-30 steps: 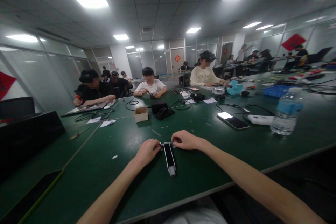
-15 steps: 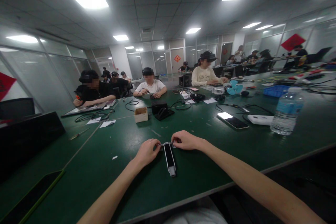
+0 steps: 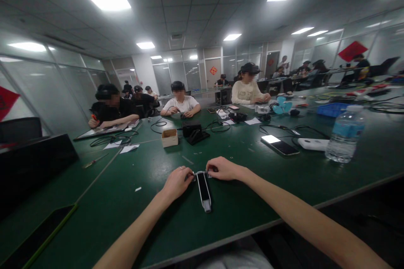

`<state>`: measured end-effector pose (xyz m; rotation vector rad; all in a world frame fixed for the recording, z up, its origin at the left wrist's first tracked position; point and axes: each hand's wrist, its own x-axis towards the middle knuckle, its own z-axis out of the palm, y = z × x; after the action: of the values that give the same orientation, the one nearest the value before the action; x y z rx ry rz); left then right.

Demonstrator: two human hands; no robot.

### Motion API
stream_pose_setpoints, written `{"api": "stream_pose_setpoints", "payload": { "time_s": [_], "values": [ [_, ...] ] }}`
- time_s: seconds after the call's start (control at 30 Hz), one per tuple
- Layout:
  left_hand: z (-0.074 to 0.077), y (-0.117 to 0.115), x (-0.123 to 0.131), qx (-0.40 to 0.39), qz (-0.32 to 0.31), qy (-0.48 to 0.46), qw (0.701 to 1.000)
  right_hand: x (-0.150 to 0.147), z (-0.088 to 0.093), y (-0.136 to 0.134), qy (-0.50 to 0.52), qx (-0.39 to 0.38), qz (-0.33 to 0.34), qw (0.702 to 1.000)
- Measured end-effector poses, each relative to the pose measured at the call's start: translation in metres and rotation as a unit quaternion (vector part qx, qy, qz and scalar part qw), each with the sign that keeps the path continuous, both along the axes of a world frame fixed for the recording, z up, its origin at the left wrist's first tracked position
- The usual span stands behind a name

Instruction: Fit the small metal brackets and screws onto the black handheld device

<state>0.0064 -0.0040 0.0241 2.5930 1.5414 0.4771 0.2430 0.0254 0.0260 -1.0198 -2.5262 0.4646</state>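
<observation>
A slim device with a black face and a pale frame [image 3: 203, 189] lies on the green table [image 3: 132, 218], its grey tip pointing toward me. At its far left corner, my left hand [image 3: 179, 180] is closed, thumb and fingertips pinched on something small and greyish that I cannot make out. My right hand [image 3: 223, 169] is closed too, at the far right corner, its curled fingers on a small pale piece too small to name. Both hands rest close to the table, one on each side of the device.
Beyond the hands are an open cardboard box [image 3: 169, 138] and a black stand [image 3: 193, 132]. To the right are a phone [image 3: 280, 145], a white device [image 3: 312, 143] and a water bottle [image 3: 344, 134]. A dark screen [image 3: 34, 168] stands left. People sit across the table.
My hands and the device look unchanged. Across the table, the person in the cream top has shifted their hands slightly.
</observation>
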Motion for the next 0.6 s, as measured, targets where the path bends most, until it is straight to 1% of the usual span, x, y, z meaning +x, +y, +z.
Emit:
{"api": "stream_pose_setpoints", "payload": {
  "time_s": [0.37, 0.6],
  "values": [
    [0.0009, -0.0005, 0.0004, -0.012, 0.014, -0.005, 1.0, 0.0008, 0.001, 0.0001, 0.001, -0.017, -0.002, 1.0],
    [-0.0002, 0.0014, -0.0015, -0.01, -0.006, -0.016, 1.0, 0.001, -0.0001, 0.001, 0.0, -0.019, -0.003, 1.0]
  ]
}}
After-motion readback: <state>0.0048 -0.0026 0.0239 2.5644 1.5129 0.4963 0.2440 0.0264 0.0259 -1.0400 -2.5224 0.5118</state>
